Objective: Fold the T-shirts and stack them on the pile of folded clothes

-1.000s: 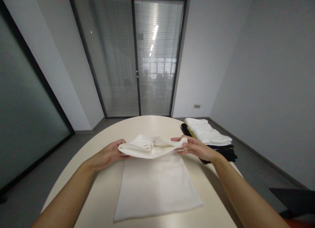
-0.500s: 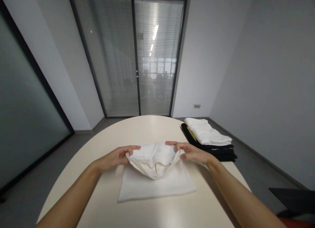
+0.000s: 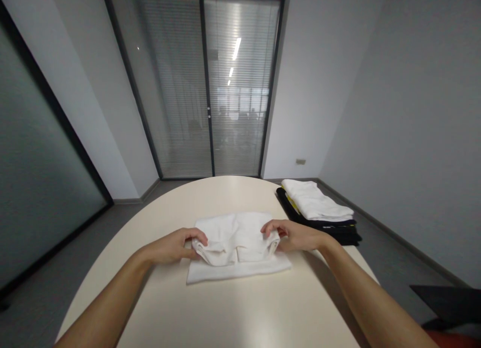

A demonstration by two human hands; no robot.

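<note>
A white folded garment (image 3: 235,233), probably a shirt, lies on the table in front of me. Its upper layers are doubled over, and a flat lower layer sticks out towards me. At its left edge, my left hand (image 3: 180,245) is closed on the fabric, thumb below and fingers on top. My right hand (image 3: 289,233) pinches the opposite edge, where the rolled layers show. The cloth sags and wrinkles slightly between the two hands.
A rounded cream table (image 3: 169,293) carries the work. At its right edge sits a stack of folded dark clothes (image 3: 330,233), with a folded white garment (image 3: 317,200) on top. A black object (image 3: 447,303) shows at lower right. Glass doors (image 3: 188,87) stand beyond.
Both hands have lowered the gathered fold onto the cloth. The garment's near edge has drawn away from me, and the lifted layers now lie flatter. My fingers have curled in more.
</note>
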